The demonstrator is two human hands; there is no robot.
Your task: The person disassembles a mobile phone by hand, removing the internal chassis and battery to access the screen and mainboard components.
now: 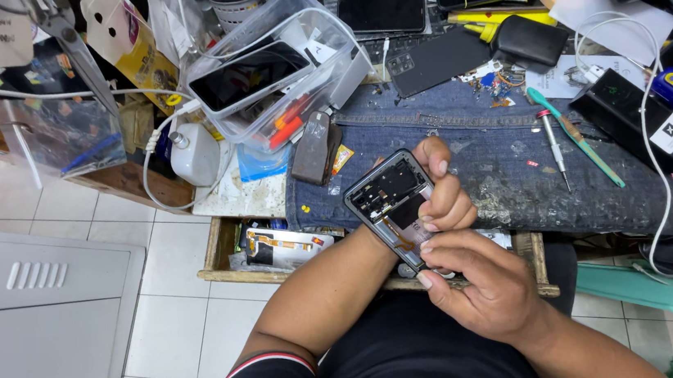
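Note:
My left hand point(446, 195) grips an opened smartphone point(387, 196) with its back cover off, so the dark inner parts and frame show. The phone is tilted, its top end pointing up-left over the front edge of the denim work mat point(513, 139). My right hand point(486, 285) is just below, its fingertips pinching at the phone's lower end. Whether a small part sits between those fingertips is hidden.
A small screwdriver point(553, 147) and a teal prying tool point(578, 137) lie on the mat to the right. A clear plastic box point(275, 63) with a phone on top stands at back left, a black box point(642, 118) at right. An open drawer point(276, 248) sits below left.

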